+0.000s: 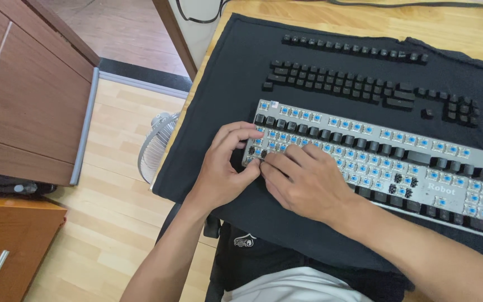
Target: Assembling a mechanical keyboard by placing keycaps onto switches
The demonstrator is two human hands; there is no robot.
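Observation:
A grey mechanical keyboard [420, 146] with exposed blue switches and some black keycaps fitted lies on a black cloth [230, 89]. Both hands rest at its left end. My left hand [222, 168] curls around the keyboard's left edge, index finger on the top-left keys. My right hand [306, 179] lies over the lower-left keys, fingertips pressing near a black keycap by the left edge. What the fingertips pinch is hidden. Loose black keycaps [336, 81] lie in rows on the cloth beyond the keyboard.
The cloth covers a wooden desk [364, 14]. A small white fan [155, 145] stands on the floor left of the desk. Brown wooden cabinets [23, 100] stand at far left. A black cable [197, 17] runs by the desk's far corner.

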